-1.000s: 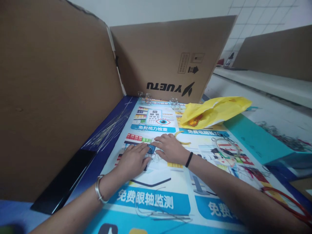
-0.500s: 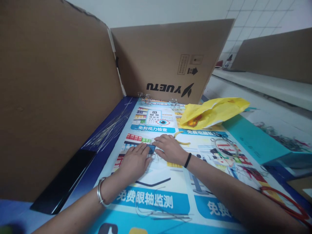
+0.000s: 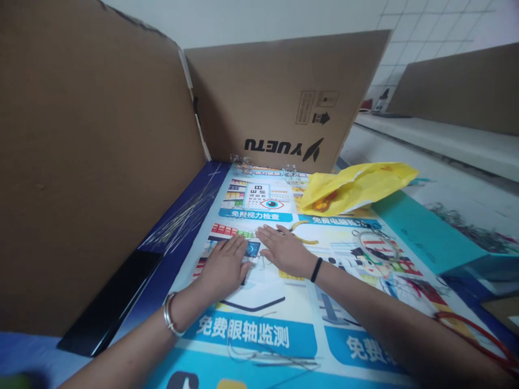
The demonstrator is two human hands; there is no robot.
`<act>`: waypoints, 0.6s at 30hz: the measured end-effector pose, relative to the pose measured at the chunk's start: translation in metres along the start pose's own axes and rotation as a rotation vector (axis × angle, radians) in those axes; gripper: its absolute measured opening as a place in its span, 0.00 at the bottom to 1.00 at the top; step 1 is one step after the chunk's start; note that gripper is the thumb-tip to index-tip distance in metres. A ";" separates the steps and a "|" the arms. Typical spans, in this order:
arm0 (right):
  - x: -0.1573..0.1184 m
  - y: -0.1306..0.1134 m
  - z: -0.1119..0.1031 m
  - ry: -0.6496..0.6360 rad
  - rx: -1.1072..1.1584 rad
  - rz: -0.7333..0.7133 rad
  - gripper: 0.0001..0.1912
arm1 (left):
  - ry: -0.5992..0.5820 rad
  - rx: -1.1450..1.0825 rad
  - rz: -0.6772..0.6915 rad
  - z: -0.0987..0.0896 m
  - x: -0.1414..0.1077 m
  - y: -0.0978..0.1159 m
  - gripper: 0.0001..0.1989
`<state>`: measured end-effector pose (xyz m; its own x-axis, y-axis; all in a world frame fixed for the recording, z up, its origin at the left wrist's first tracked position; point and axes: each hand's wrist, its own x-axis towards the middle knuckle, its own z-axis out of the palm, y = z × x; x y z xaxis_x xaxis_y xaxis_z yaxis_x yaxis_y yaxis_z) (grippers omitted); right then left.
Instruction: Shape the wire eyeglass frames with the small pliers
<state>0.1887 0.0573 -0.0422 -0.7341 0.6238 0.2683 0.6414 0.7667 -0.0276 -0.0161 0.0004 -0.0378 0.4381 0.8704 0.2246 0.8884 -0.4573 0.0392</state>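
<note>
Printed poster lies beneath both flattened hands.

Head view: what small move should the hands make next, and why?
I'd probably lift the right bare hand slightly: its palm-down fingers show no visible grip and hide whatever lies beneath them on the colourful printed sheet, and curved yellow tool handles show close beside it.

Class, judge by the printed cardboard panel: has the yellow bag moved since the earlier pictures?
No. Against the printed cardboard panel, the yellow bag shows no visible shift either way.
</note>
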 end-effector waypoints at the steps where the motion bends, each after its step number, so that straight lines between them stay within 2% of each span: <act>1: 0.001 0.001 -0.001 0.006 0.018 0.000 0.24 | -0.006 -0.021 0.002 0.000 0.000 -0.001 0.24; 6: 0.004 0.011 -0.002 0.172 0.160 0.102 0.22 | 0.023 -0.176 0.017 0.000 0.002 -0.010 0.23; 12: 0.003 0.018 -0.003 0.448 0.359 0.227 0.20 | 0.267 -0.338 -0.058 -0.005 0.005 -0.026 0.19; 14: 0.003 0.018 -0.004 0.516 0.431 0.272 0.19 | 0.307 -0.370 -0.053 -0.009 0.007 -0.026 0.19; 16: 0.003 0.019 -0.005 0.572 0.493 0.308 0.19 | 0.270 -0.363 -0.023 -0.012 0.012 -0.020 0.20; 18: 0.003 0.020 -0.004 0.604 0.537 0.320 0.18 | 0.161 -0.306 0.036 -0.013 0.018 -0.008 0.22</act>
<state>0.2002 0.0744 -0.0377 -0.1949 0.7514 0.6304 0.4930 0.6307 -0.5993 -0.0165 0.0175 -0.0218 0.4196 0.8239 0.3810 0.7800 -0.5419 0.3128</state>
